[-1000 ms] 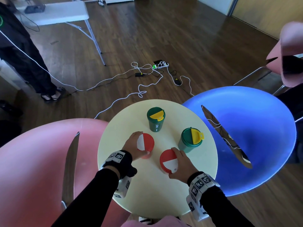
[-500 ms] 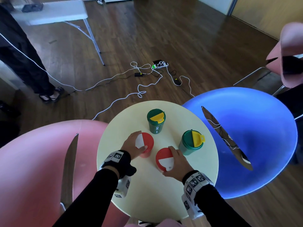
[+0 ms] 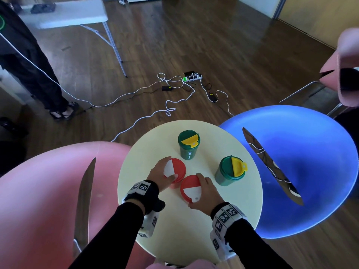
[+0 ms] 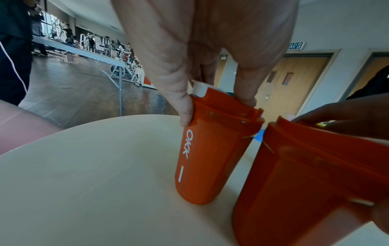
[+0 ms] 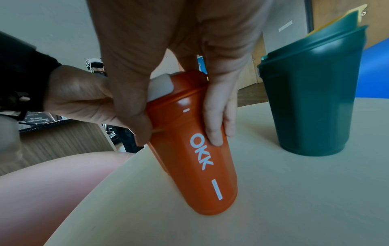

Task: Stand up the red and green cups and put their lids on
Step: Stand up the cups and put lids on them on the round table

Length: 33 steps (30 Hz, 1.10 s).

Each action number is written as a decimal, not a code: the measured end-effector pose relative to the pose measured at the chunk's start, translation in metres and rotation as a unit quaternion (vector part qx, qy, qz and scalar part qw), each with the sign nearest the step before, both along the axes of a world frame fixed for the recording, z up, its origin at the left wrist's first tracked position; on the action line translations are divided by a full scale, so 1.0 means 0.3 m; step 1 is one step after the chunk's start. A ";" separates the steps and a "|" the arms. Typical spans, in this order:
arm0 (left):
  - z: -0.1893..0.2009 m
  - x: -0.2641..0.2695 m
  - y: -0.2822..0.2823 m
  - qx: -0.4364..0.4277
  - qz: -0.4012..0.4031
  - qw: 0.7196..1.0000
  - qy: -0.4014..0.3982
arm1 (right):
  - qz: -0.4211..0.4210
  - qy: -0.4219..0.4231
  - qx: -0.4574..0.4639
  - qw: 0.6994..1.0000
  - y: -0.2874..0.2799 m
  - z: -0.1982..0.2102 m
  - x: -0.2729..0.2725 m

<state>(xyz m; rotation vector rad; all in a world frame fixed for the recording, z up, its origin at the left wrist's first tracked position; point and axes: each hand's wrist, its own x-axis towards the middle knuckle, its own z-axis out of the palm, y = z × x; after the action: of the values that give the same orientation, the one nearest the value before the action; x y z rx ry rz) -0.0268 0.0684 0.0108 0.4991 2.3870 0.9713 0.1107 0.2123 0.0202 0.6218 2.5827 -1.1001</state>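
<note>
Two red cups with red-and-white lids stand side by side on the round cream table (image 3: 174, 226). My left hand (image 3: 161, 175) grips the left red cup (image 3: 175, 170) at its lid, thumb and fingers curled round the rim (image 4: 216, 106). Just to its right, my right hand (image 3: 206, 193) holds the right red cup (image 3: 191, 188), thumb and fingers wrapped round its body (image 5: 179, 134). Both green cups stand upright with green-and-yellow lids on: one at the back (image 3: 188, 145), one at the right (image 3: 231, 171), also in the right wrist view (image 5: 315, 99).
A pink chair (image 3: 48, 200) presses against the table's left side and a blue chair (image 3: 301, 171) against its right. Cables and a power strip (image 3: 192, 77) lie on the wooden floor beyond. A person (image 3: 29, 65) stands far left by a folding table (image 3: 68, 14).
My right hand has slid its red cup leftward, so it now stands almost against the left red cup. The left hand and the green cups have stayed put.
</note>
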 end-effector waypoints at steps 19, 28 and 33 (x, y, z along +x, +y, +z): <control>-0.005 0.005 0.005 0.024 -0.003 1.000 -0.005 | 0.013 -0.024 -0.004 1.000 0.006 -0.001 -0.002; -0.010 0.008 0.013 0.037 -0.031 0.999 0.005 | -0.022 0.019 0.059 0.998 0.176 0.128 0.028; -0.011 0.011 0.012 0.041 -0.033 0.999 0.012 | -0.042 -0.013 0.203 0.978 0.372 0.132 0.035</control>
<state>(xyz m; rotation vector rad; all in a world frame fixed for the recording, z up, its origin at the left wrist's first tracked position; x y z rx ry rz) -0.0235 0.0720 0.0076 0.6203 2.3435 1.0427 0.1213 0.3237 0.0600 0.8349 2.7988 -0.5765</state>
